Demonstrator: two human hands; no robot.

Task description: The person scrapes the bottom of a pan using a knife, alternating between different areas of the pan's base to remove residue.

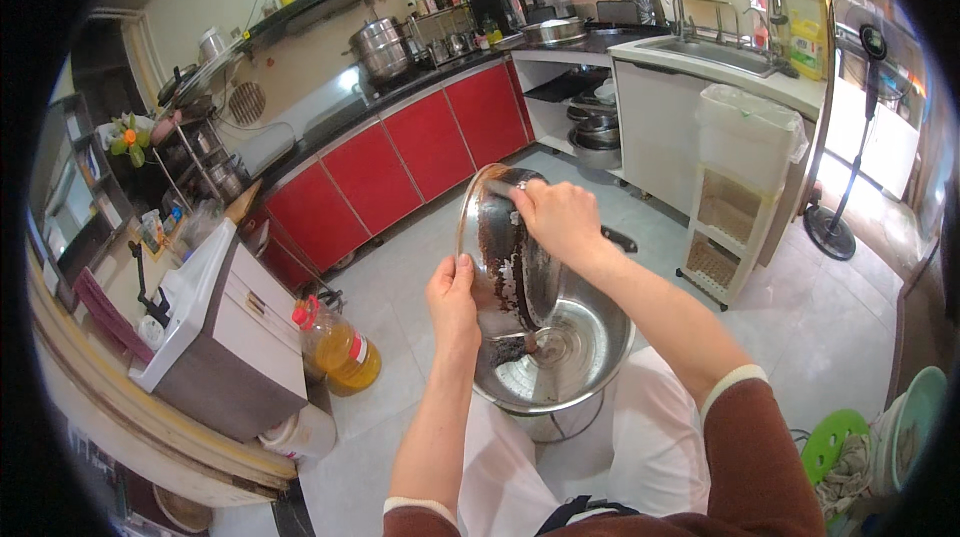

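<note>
A metal pan (487, 237) with a scorched, flaking brown-black underside is tipped on its side above a stainless steel basin (596, 364). My left hand (452, 297) grips its rim, thumb uppermost. Against the upper part of the pan, my right hand (559, 218) is closed around a thin tool, blurred and mostly hidden by the fingers. A black handle (619, 239) shows beyond my right wrist; its join is hidden. Inside the basin lie a dark scouring pad or clump (510, 349) and dark residue. The basin stands between my knees on a support with a wire ring.
A big bottle of yellow oil (349, 357) stands on the floor at left, beside a washbasin cabinet (255, 327). Red cupboards (405, 154) line the far wall. A white wheeled rack (731, 214) and a floor fan (831, 229) are at right, with a green plastic stool (832, 436) nearer.
</note>
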